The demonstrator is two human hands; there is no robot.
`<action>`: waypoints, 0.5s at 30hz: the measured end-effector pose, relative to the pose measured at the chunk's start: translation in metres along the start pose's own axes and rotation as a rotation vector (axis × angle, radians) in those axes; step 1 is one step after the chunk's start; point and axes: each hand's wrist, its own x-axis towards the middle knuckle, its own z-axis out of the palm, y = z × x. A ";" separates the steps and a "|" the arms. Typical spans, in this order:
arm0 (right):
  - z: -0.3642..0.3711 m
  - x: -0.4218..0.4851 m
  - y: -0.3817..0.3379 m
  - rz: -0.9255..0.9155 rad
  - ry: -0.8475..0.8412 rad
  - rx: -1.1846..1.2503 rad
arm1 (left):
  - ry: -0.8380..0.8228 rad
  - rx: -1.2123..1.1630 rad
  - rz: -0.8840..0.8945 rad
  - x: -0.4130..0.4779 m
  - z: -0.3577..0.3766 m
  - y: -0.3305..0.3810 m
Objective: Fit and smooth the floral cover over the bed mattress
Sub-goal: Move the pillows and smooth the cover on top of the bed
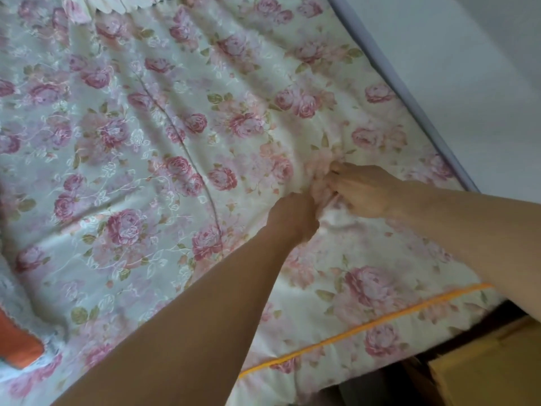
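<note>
A cream floral cover of glossy fabric, printed with pink roses and green leaves, lies spread across the bed and fills most of the view, rippled with shallow creases. A thin stitched seam runs diagonally down its middle. Both bare arms reach out over it and the hands meet right of centre, where the cloth is gathered into a small raised bunch. The left hand comes in from below with its fingers curled tight round the near side of that bunch. The right hand comes in from the right, knuckles up, and its fingers are bent and clamped on the same gathered cloth, almost touching the left hand. Creases fan outward from the grip. Along the near edge of the cover runs a line of orange piping, with a short ruffle hanging below it. On the far side a grey-lilac strip borders the cover against a plain white wall. At lower left an orange cloth lies beside white lace trim. A yellowish box sits below the bed's near corner at lower right.
</note>
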 end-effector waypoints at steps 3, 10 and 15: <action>0.010 -0.017 0.000 -0.086 0.067 -0.055 | -0.048 -0.207 0.065 -0.002 0.000 0.007; 0.010 -0.056 0.014 0.107 -0.063 -0.015 | -0.054 -0.207 0.085 -0.008 0.026 0.021; 0.013 -0.115 0.001 0.009 -0.378 -0.028 | -0.206 -0.176 0.208 -0.045 0.064 0.050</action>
